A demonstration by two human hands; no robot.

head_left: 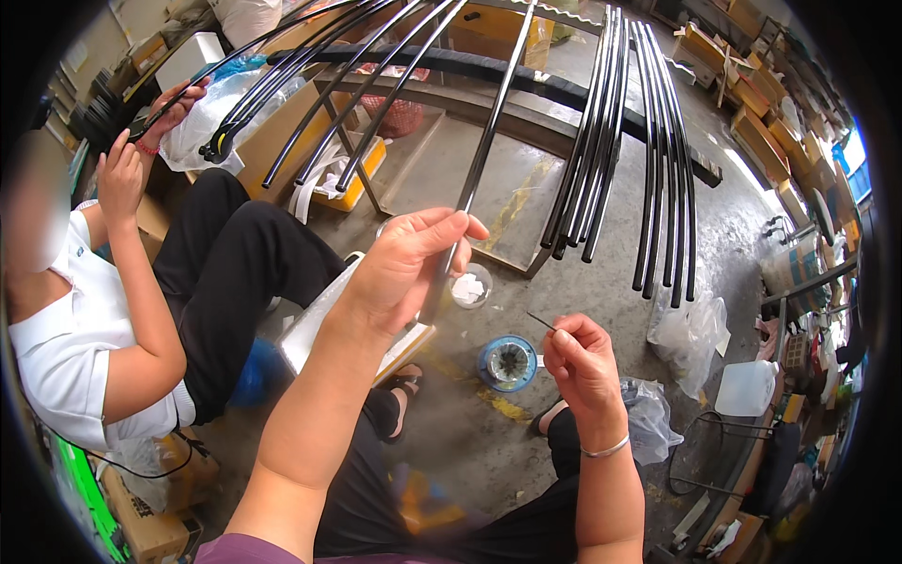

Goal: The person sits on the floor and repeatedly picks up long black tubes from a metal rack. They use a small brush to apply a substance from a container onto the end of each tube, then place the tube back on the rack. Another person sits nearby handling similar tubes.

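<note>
My left hand (404, 263) is closed around the lower part of a long, glossy black rod (495, 113), which slopes up and away across a dark padded bar (526, 83). Thumb and fingertips of my right hand (583, 362) pinch a thin dark stick (539, 321), its tip pointing up and left, apart from the rod. Below that tip stands a blue mug-like cup (508, 376) with a dark, spiky-looking inside. Close to my left wrist is a small clear bowl (472, 287) with white pieces in it.
More black rods (587, 141) rest in groups on the padded bar, left and right. A co-worker (85, 320) sits at left, both hands raised at another rod. A yellow-edged white tray (324, 320), plastic bags (691, 338), a translucent jug (747, 387) and cluttered shelves stand around.
</note>
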